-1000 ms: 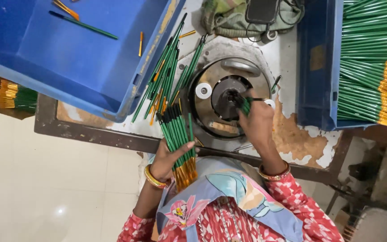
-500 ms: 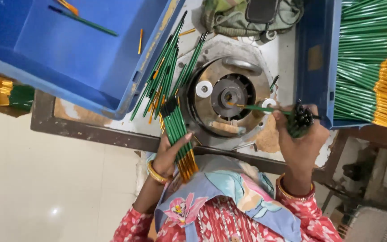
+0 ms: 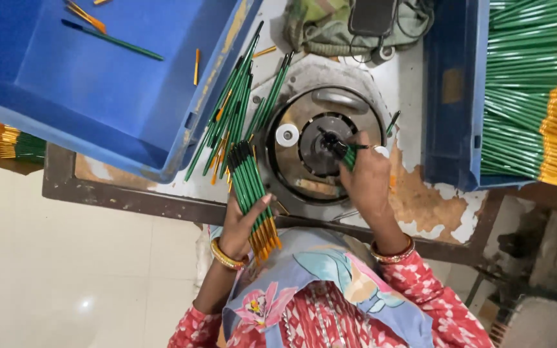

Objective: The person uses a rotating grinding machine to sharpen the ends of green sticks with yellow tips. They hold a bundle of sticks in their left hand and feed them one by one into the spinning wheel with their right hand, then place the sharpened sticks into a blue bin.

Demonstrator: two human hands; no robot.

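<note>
Right hand (image 3: 367, 177) is closing round a green pencil (image 3: 349, 154), poking its tip into the round machine (image 3: 320, 145) just ahead, while left hand (image 3: 243, 222) is gripping a ready bundle of green pencils (image 3: 251, 193) alongside.

Bundle of green pencils (image 3: 251, 193) with orange ends, gripped in the left hand (image 3: 245, 222), dark tips pointing away from the person, lying just left of the round machine. Single green pencil (image 3: 351, 154), held by the right hand (image 3: 369, 180), tip at the machine's dark hub (image 3: 325, 143).
</note>
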